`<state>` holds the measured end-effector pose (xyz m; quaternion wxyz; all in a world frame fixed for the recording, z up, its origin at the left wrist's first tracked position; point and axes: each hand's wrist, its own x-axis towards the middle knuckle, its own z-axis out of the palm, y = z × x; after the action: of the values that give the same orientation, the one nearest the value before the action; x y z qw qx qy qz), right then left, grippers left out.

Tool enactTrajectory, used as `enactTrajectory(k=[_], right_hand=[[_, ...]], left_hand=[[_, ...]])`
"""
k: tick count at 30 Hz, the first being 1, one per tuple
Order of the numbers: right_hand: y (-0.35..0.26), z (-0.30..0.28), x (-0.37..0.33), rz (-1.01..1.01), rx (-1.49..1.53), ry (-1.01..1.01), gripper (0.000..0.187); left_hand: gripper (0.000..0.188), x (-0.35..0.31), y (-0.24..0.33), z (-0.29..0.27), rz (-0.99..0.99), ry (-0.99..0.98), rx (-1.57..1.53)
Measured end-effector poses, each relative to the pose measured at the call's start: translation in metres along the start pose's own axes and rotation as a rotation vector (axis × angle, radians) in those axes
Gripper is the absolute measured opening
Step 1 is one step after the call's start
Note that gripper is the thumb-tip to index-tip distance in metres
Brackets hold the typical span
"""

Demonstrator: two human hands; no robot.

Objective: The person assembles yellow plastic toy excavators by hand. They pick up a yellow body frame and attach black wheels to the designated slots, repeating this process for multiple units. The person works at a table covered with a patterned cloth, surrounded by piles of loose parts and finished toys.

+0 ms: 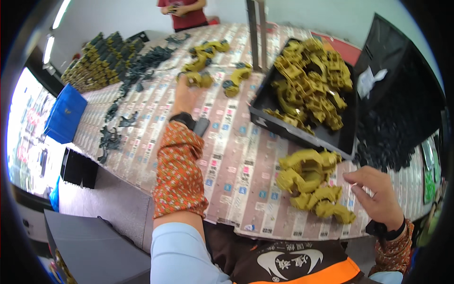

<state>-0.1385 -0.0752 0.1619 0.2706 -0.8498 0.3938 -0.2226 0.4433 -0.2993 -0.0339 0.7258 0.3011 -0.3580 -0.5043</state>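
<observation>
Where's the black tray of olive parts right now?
In the head view, the black tray sits upper right on the table, beyond the loose olive pile near the right hand.

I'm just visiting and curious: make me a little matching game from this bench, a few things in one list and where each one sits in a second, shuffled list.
Things:
1. left hand
2. right hand
3. black tray
4. blue bin

Places:
A. at the table's left edge
B. stretched far across the table, at an olive part
C. on the right side of the table, heaped with olive parts
D. near the table's front edge, beside a small olive pile

Pairs: 1-B, 2-D, 3-C, 4-A
</observation>
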Motion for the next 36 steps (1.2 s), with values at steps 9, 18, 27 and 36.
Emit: enactTrajectory(k=[9,18,27,36], right_hand=[[0.071,-0.009,-0.069,0.201,0.007,0.137,0.024],[0.098,0.002,-0.106,0.221,0.006,0.207,0.022],[0.127,0.0,-0.172,0.344,0.014,0.285,0.02],[0.21,-0.011,-0.152,0.326,-0.271,0.398,0.022]], left_hand=[[0.03,-0.13,0.005,0.21,-0.164,-0.105,0.889],[0.04,-0.268,-0.002,0.328,0.192,-0.682,1.672],[0.055,-0.237,-0.061,0.331,-0.229,-0.573,1.678],[0.031,-0.225,-0.015,0.31,0.287,-0.368,1.505]])
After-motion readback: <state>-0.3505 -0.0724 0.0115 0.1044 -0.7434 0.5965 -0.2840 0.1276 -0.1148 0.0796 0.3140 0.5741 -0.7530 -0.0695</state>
